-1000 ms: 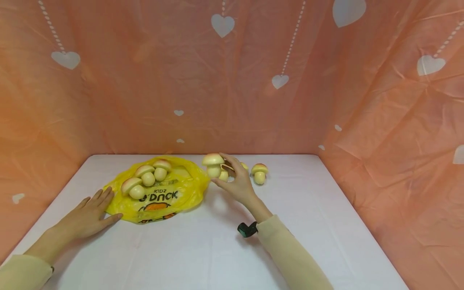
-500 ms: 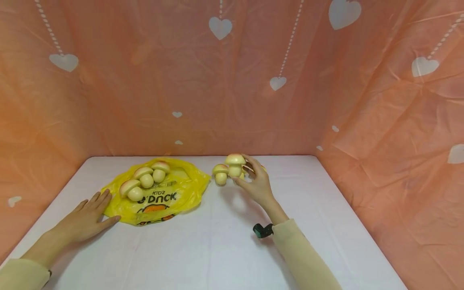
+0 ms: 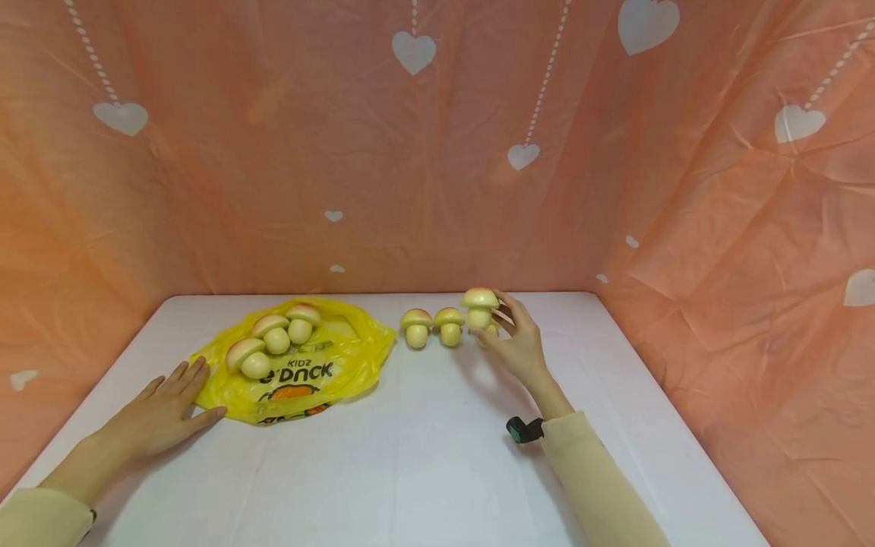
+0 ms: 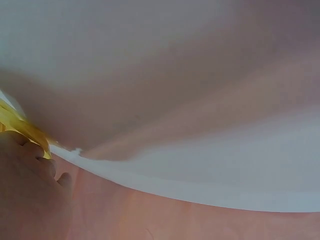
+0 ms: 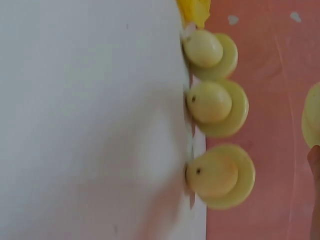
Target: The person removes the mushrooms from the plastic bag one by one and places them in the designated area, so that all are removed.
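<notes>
My right hand pinches a toy mushroom with a pale stem and reddish-yellow cap, held upright above the table. Behind it stands another mushroom, mostly covered by the hand in the head view. To its left are two more upright mushrooms, a middle one and a left one. My left hand lies flat with its fingertips on the edge of a yellow plastic bag. On the bag three mushrooms lie tilted in a slanting row.
A white-covered table carries everything. Orange-pink cloth with white hearts hangs along its back and sides. A dark camera mount sticks out at my right wrist.
My right hand has carried the held mushroom rightward from beside the bag, along the standing row, to its right end. The left hand and the bag have stayed in place.
</notes>
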A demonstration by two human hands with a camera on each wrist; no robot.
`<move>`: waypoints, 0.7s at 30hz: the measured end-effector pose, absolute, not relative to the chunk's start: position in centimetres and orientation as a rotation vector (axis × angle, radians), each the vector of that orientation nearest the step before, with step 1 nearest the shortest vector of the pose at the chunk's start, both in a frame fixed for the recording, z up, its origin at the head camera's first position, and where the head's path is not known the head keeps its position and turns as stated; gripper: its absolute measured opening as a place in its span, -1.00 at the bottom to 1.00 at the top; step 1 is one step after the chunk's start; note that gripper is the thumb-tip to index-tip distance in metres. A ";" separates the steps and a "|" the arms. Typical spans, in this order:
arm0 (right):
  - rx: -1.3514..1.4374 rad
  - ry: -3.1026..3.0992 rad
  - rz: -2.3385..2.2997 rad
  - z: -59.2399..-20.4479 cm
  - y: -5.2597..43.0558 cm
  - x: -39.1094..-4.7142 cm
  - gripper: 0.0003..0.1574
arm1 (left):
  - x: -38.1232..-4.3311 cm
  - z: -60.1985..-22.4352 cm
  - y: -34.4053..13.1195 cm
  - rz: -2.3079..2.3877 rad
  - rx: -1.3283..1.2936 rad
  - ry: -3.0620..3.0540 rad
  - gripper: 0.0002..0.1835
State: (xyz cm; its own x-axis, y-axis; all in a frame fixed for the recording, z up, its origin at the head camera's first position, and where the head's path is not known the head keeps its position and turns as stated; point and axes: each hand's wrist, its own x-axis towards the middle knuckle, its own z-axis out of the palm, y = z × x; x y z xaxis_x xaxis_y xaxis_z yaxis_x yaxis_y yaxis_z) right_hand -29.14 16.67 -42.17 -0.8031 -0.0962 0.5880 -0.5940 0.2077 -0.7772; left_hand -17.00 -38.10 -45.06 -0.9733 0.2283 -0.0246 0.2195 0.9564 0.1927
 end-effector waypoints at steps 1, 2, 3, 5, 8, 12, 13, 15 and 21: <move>0.637 -2.070 1.623 -42.2 17.0 -29.3 0.00 | -17.0 -45.1 -38.1 0.293 0.350 3.061 0.03; 0.633 -2.068 1.615 -42.3 17.3 -29.4 0.01 | -17.0 -45.1 -38.1 0.293 0.350 3.062 0.03; 0.626 -2.070 1.609 -42.3 17.6 -29.5 0.01 | -17.1 -45.1 -38.1 0.292 0.350 3.062 0.02; 0.622 -2.070 1.596 -42.4 18.3 -29.6 0.00 | -17.1 -45.2 -38.1 0.291 0.351 3.064 0.02; 0.611 -2.078 1.582 -42.5 19.4 -29.8 0.01 | -17.0 -45.2 -38.1 0.293 0.353 3.066 0.02; 0.615 -2.097 1.549 -42.7 20.9 -30.3 -0.01 | -17.0 -45.1 -38.0 0.289 0.353 3.065 0.02; 0.606 -2.120 1.534 -42.7 21.2 -30.4 -0.01 | -17.0 -45.1 -38.0 0.289 0.352 3.064 0.02; 0.596 -2.147 1.520 -42.8 21.7 -30.7 0.00 | -17.0 -45.0 -38.0 0.285 0.351 3.062 0.02; 0.575 -2.256 1.444 -42.9 23.6 -31.4 -0.03 | -17.1 -45.0 -37.9 0.285 0.353 3.058 0.01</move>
State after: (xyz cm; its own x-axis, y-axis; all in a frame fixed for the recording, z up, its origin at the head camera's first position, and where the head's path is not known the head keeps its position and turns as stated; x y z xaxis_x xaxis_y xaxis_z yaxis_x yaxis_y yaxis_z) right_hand -31.42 23.58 -42.87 -0.8358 -0.1255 0.5345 -0.5380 0.3821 -0.7514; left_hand -17.13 -37.94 -44.98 -0.9727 0.2304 -0.0285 0.2212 0.9569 0.1881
